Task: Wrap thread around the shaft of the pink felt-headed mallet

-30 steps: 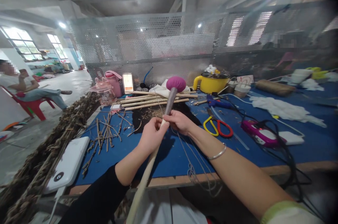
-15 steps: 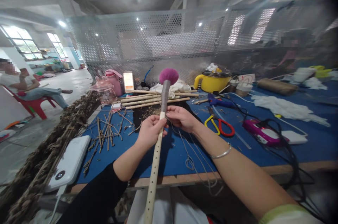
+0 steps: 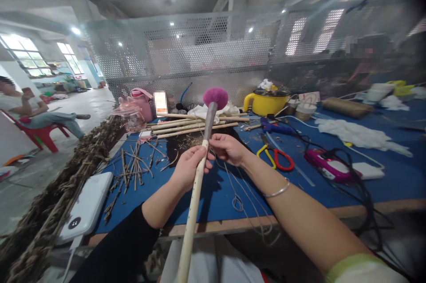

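Note:
My left hand is wrapped round a long pale wooden stick held nearly upright over the blue table. The stick's upper part is wound in grey and carries a round pink head. My right hand pinches the stick just below the grey winding, and thin string trails from there down over the table's front edge. A silver bangle sits on my right wrist.
Loose twigs and several pale sticks lie at the table's left and back. Red-and-yellow scissors, a blue glue gun, a yellow pot, a pink device with black cables, white cloth. A white power bank lies left. A person sits far left.
The stick has swung from leaning right to nearly upright, and its pink head rose a little. Both hands kept their grip and moved slightly up.

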`<state>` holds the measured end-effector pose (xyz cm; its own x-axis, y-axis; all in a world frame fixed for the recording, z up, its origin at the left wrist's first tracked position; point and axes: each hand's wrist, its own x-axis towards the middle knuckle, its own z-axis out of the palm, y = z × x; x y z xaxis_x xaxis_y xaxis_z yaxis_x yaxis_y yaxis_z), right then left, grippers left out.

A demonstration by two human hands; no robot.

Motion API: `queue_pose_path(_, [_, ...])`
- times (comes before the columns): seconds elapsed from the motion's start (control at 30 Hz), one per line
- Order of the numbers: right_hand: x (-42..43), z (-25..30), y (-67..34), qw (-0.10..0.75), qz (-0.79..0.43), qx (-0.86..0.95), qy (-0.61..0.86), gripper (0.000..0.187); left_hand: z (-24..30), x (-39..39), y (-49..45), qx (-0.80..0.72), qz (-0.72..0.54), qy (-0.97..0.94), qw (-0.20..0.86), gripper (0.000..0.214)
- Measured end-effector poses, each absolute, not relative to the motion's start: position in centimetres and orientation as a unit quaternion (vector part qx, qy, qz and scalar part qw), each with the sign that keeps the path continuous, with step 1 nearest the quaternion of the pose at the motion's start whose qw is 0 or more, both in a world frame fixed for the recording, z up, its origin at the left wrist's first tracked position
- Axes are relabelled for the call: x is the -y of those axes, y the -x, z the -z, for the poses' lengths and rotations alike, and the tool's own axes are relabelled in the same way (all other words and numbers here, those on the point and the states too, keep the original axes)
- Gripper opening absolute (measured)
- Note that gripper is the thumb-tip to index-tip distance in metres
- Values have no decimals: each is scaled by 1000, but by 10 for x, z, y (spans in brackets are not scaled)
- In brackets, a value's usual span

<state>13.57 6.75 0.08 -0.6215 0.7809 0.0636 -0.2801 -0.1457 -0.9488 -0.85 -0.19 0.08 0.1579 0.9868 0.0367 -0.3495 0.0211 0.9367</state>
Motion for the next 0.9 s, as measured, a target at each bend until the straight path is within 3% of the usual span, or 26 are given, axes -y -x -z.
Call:
queue_pose_path(0.23, [-71, 3, -139, 340, -716, 559, 243, 27, 14, -4, 8, -335, -427, -445, 712, 34])
queue_pose_path(0.5, [-69, 5, -132, 339, -671, 605, 262, 26, 16, -6, 11, -460, -504, -558, 473, 33])
queue_pose_path(0.9, [-71, 2, -145, 322, -706, 599, 200, 34, 2, -2, 16, -375, -446, -510, 633, 37])
